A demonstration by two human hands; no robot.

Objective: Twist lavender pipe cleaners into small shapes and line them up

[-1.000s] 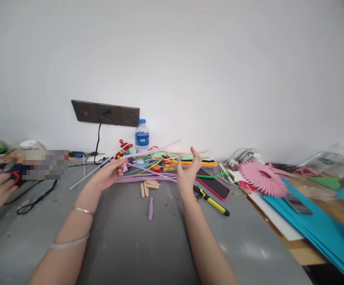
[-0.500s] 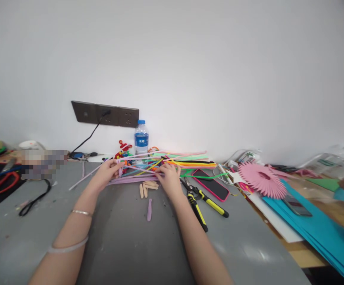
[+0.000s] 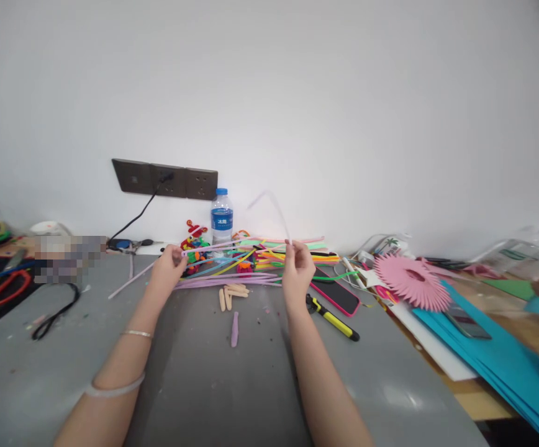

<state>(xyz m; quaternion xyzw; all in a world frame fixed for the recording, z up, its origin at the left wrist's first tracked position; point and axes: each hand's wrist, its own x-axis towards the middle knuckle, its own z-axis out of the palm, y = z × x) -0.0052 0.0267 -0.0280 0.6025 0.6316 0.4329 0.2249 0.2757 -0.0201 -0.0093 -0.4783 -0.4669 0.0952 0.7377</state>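
In the head view, the left hand (image 3: 169, 267) is pinching a pale purple pipe cleaner (image 3: 213, 248) between thumb and fingers above the back of the grey table (image 3: 213, 379), while the right hand (image 3: 298, 267) is pinching a blurred purple strip (image 3: 279, 208) whose free end is bending up in front of the wall (image 3: 344, 124). Between the hands, a purple bundle (image 3: 232, 281) is lying behind some beige pieces (image 3: 225, 298) and a short purple piece (image 3: 235, 329), and pliers (image 3: 337, 320) and a phone (image 3: 337, 292) are resting just beside the right wrist.
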